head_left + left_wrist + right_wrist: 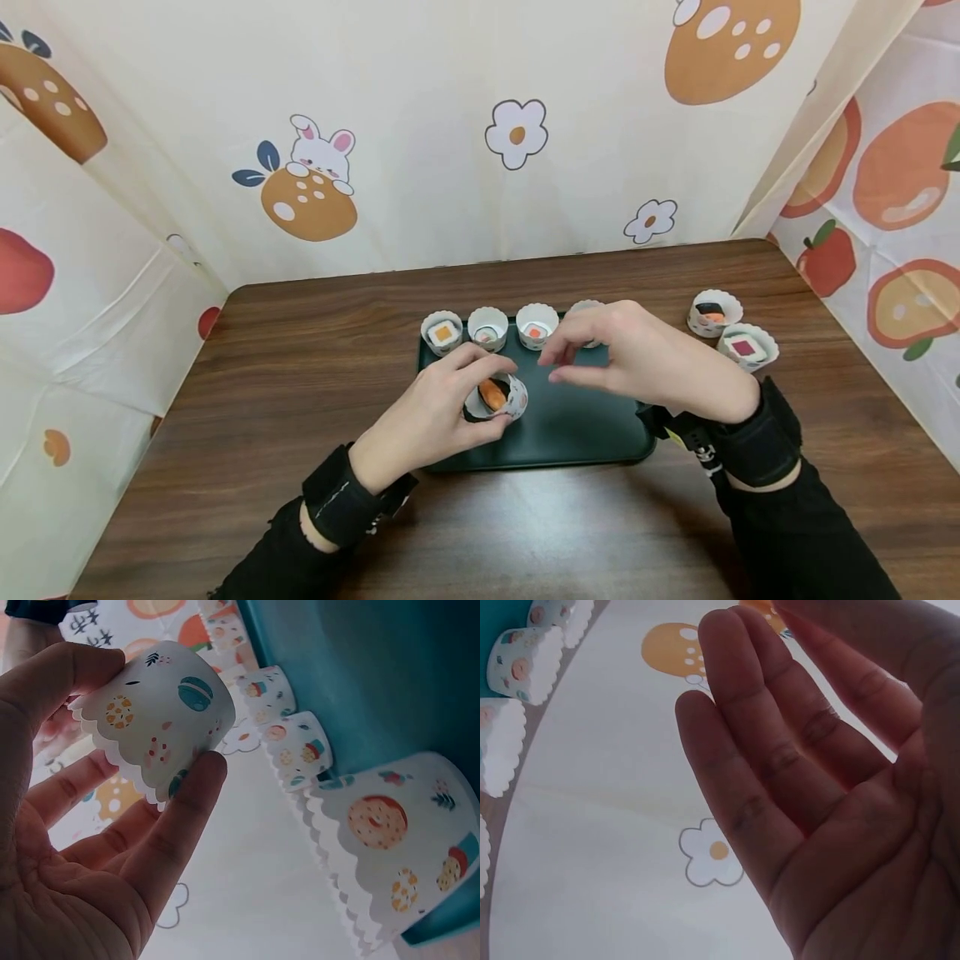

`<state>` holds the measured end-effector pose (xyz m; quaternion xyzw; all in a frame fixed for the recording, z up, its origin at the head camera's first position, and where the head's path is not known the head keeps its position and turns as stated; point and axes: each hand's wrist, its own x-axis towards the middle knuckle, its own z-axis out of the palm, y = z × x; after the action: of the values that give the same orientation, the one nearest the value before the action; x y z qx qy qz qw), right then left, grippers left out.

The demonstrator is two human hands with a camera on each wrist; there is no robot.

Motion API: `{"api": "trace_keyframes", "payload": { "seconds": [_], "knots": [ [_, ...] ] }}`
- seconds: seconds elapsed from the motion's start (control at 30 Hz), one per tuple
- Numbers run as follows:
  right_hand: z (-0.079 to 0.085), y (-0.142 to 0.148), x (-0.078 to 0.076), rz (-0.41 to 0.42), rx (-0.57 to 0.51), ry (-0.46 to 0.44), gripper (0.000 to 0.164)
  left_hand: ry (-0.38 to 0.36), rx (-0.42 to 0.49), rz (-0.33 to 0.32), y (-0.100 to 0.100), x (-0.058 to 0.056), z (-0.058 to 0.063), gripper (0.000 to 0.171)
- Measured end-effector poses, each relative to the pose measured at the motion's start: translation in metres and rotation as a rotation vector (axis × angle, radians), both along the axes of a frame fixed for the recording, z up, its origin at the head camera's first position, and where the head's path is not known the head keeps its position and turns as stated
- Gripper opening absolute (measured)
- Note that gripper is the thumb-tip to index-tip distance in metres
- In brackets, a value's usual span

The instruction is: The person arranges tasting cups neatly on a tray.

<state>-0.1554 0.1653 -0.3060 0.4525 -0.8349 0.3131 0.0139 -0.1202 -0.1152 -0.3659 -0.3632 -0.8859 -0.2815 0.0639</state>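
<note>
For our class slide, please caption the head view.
The left hand holds a paper cup over a dark green tray; the right hand is empty.

Wooden table (300,358), cream backdrop (427,192), bunny print (322,158), 2 whole flower prints (517,134), fruit prints (900,162)

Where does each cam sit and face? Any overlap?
Head: on the head, facing forward and down at the tray; left hand, right hand and black sleeves show.
Left wrist: on that wrist, facing the held cup and tray; chiefly the left hand shows.
Right wrist: on that wrist, facing the patterned backdrop; the right hand shows.
Shared: head and left wrist both show the held cup.
</note>
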Motion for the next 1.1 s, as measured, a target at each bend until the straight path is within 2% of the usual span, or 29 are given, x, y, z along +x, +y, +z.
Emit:
{"api": "trace_keyframes", "payload": {
  "seconds": [0.5, 0.73, 1.1],
  "knots": [
    [0.008, 0.012, 0.0, -0.059, 0.009, 0.0, 0.022, -0.049, -0.191, -0.056, 0.008, -0.016, -0.004, 0.048],
    [0.01, 0.016, 0.002, -0.076, 0.007, -0.003, 0.024, -0.056, -0.272, -0.071, 0.009, -0.021, -0.01, 0.047],
    [0.01, 0.017, 0.002, -0.071, -0.001, 0.004, 0.023, -0.029, -0.325, -0.069, 0.012, -0.03, -0.015, 0.045]
  ]
}}
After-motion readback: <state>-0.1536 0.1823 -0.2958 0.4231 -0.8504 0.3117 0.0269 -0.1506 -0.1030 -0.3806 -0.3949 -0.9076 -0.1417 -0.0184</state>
